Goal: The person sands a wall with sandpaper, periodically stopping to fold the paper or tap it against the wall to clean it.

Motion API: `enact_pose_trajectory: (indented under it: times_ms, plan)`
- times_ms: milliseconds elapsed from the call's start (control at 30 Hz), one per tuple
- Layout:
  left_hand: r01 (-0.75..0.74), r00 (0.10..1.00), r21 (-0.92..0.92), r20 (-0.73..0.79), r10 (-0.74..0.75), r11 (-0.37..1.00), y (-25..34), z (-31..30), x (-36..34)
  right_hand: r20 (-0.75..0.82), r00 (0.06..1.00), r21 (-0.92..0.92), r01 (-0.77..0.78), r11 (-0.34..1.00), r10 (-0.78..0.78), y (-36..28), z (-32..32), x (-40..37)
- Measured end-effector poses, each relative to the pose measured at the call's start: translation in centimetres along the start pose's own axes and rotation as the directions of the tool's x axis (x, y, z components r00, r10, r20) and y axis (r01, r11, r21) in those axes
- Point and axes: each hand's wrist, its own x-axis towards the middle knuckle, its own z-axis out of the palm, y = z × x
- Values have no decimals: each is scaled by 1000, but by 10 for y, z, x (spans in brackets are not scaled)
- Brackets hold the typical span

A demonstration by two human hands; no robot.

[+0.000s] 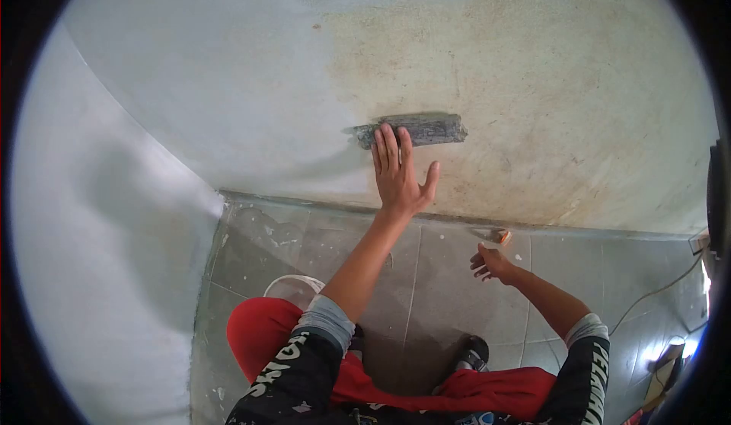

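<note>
My left hand (400, 177) is raised to the wall, its fingers stretched out and its thumb spread to the side. Its fingertips overlap a long dark grey strip (434, 129) with ragged ends, on the lower part of the wall. Lower down and to the right, my right hand (493, 263) hangs over the floor, fingers loosely bent and apart with nothing in them. Just above that hand in view, a small scraper with an orange handle (503, 237) lies on the floor by the foot of the wall.
The wall (563, 105) is pale, with a yellowish worn area to the right. Another white wall (99, 234) meets it at the left corner. A white bucket (295, 289) stands beside my red-trousered knee. White spots mark the grey tiles (457, 311). A cable (659, 289) trails at right.
</note>
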Motion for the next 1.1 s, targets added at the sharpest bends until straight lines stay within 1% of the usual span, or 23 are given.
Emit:
enact_pose_trajectory:
  times_ms: [67,100,133,200,233,300,367,400,433,500,533,567,633,700,767,800,833,900,967,1000,1067,1100]
  plan:
    - [-15,1000,39,11,15,999,-4,-6,10,13,999,-63,35,997,-35,4,-1,3]
    - [-21,999,30,-39,23,999,0,-18,32,15,999,-63,32,998,-31,5,-2,2]
    - [-29,996,21,-89,31,999,7,-36,68,11,999,-58,34,998,-33,4,-3,1]
    - [-126,972,57,-194,135,990,13,-71,138,13,1000,-53,28,998,-28,5,-6,2]
    - [-130,969,98,-200,147,987,13,-80,156,1,1000,-33,17,999,-17,7,-8,2]
    - [-134,970,110,-187,153,985,6,-67,139,-5,1000,-9,5,1000,-5,12,-7,3]
    - [-33,991,7,-127,34,999,9,-33,78,-2,1000,-3,-24,1000,24,14,-5,7]
    - [-11,998,-3,-55,10,1000,5,-13,33,-1,1000,-9,-16,1000,16,11,-4,8]
    - [15,1000,-13,19,-15,1000,3,0,5,11,1000,-33,-22,999,23,9,-1,7]
    - [3,999,7,33,-4,1000,3,-3,7,25,999,-50,-26,998,27,6,2,8]
    - [-6,998,22,55,4,1000,6,-11,11,33,999,-72,2,997,0,5,1,10]
    - [-17,1000,17,0,17,1000,4,-14,24,40,999,-95,26,995,-22,6,2,10]
    - [-52,991,3,-122,52,999,16,-45,95,31,999,-97,18,995,-15,5,-1,5]
    - [-165,962,55,-213,173,985,22,-77,159,26,1000,-89,11,996,-9,6,-1,8]
    - [-162,964,96,-199,178,982,20,-74,158,0,999,-67,-49,997,49,13,-6,9]
    - [-117,976,65,-176,127,991,17,-62,138,1,999,-64,-52,997,52,16,-4,7]
    - [-71,984,38,-160,76,997,13,-42,102,-8,998,-61,-58,996,57,16,-5,5]
    - [-16,999,18,-43,17,1000,2,-3,18,-25,998,-69,-52,996,50,14,-9,3]
    - [5,998,6,58,-5,1000,-1,6,-15,-8,1000,-68,-30,997,29,12,-9,1]
    - [1,998,5,58,-1,1000,-1,3,-8,-9,1000,-65,-27,998,27,11,-10,2]
    - [-21,1000,28,0,21,999,2,-14,24,-16,1000,-72,-8,997,7,12,-13,4]
    - [-49,994,-13,-99,48,999,7,-28,59,-16,1000,-71,-17,997,16,12,-15,2]
